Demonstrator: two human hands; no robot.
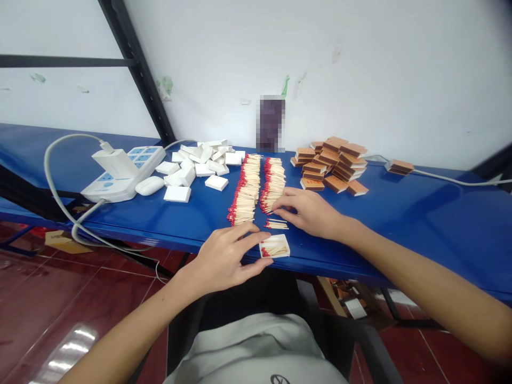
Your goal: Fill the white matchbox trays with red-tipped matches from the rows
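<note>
My left hand grips the left end of a small white open tray at the table's front edge, with several red-tipped matches lying in it. Just behind the tray lie a few loose matches. My right hand has its fingertips pinched at the front of the right row of matches; what they hold is too small to make out. A longer row of matches runs beside it on the left, heads pointing left.
White trays are heaped at the left, near a power strip, a cable and a white case. Orange-brown matchboxes are piled at the right, one pair farther right. A dark pixelated object leans on the wall.
</note>
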